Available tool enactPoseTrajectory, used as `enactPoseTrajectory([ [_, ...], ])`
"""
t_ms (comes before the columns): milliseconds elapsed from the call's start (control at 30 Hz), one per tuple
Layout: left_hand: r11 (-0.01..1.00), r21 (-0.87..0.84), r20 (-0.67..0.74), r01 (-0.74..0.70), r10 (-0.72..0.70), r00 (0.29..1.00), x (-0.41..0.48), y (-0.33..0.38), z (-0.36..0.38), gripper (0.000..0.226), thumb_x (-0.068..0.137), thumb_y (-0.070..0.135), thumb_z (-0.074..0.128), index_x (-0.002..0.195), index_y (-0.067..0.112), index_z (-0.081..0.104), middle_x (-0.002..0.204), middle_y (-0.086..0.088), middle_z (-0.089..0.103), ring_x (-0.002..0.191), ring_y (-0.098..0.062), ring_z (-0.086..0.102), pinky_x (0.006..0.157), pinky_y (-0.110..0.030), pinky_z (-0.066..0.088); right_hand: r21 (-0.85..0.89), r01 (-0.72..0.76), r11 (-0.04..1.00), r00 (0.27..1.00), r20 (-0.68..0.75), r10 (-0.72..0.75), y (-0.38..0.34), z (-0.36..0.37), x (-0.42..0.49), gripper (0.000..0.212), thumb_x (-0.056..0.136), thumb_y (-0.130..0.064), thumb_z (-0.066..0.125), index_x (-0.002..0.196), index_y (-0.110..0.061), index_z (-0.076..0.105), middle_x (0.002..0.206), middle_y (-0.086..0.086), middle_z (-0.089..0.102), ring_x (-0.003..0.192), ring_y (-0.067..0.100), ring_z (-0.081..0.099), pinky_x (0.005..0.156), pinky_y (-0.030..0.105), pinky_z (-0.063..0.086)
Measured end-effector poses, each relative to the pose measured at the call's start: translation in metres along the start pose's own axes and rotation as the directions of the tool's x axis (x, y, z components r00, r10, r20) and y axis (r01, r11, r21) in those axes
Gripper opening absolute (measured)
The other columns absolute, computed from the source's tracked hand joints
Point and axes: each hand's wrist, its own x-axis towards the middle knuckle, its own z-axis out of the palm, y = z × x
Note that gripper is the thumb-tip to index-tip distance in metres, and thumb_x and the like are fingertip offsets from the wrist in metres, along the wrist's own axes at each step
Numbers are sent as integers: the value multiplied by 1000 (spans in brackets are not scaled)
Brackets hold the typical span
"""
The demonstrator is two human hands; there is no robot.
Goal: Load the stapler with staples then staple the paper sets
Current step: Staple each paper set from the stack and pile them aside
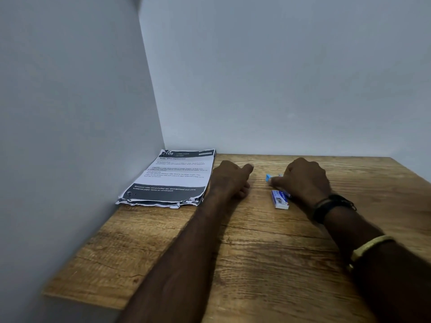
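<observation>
hands resting on the wooden table beside the stapler and staple box

the stapler (270,177) is lying on the wooden table (268,252), right of centre, showing only as a small light-blue end with a pale tip beside it; the rest is hiding under the right hand (303,180). the right hand is curling over it, fingers (276,181) reaching down and touching the blue piece, though how firmly it is closing on the stapler cannot be told from this angle. just in front of that hand, a small blue and white staple box (279,199) is lying flat on the table, close to the wrist and possibly touching the hand's edge.

the left hand (231,178) is resting on the table as a loose fist, thumb pointing forward, gripping nothing. it is sitting just beside the right edge of the paper sets (168,180), a ragged stack of printed sheets with dark bands across top and bottom, lying in the far left corner where the two grey walls (279,78) are meeting.

a dark wristband (326,207) is circling the right wrist, and a gold bangle (370,247) is sitting further up the forearm.
</observation>
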Motion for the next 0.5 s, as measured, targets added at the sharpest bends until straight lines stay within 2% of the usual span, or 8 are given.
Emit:
enactPoseTrajectory([
  [67,998,58,16,-21,20,1000,-2,0,1,41,87,43,66,74,5,74,66,-8,77,69,-28,77,80,-38,64,-20,4,1000,1000,11,-4,1,-3,-1,51,65,-58,86,77,-13,68,84,9,70,82,30,66,59,30,45],
  [133,992,116,37,-41,37,999,-4,0,2,37,87,37,69,71,3,73,69,-9,78,65,-27,76,81,-36,63,-43,6,999,1000,25,-5,2,-4,-1,48,67,-57,87,82,-14,70,88,8,72,86,29,67,67,34,54],
  [200,990,129,56,-54,47,997,-5,1,3,34,88,33,70,73,2,73,73,-11,78,61,-23,72,82,-36,63,-59,0,998,999,42,3,3,-6,-2,47,68,-56,86,85,-15,71,90,8,72,87,28,67,72,36,57],
  [300,984,162,92,-81,66,994,-8,3,2,30,89,29,70,83,0,75,77,-12,79,66,-24,74,80,-33,62,-60,-2,998,998,70,6,3,-8,-3,47,68,-56,86,84,-15,71,87,8,73,86,27,68,72,37,58],
  [400,973,206,113,-107,85,990,-12,4,3,26,90,28,71,83,4,77,76,-10,79,60,-17,69,67,-24,56,-84,-14,996,993,113,23,5,-12,-2,48,64,-55,88,83,-15,70,88,8,72,87,27,67,66,33,53],
  [500,966,227,130,-123,95,987,-13,5,2,24,91,26,71,84,4,78,78,-11,79,62,-17,69,71,-26,58,-112,-3,994,987,158,21,9,-15,-1,55,58,-59,89,85,-15,69,94,8,72,92,28,66,69,32,52],
])
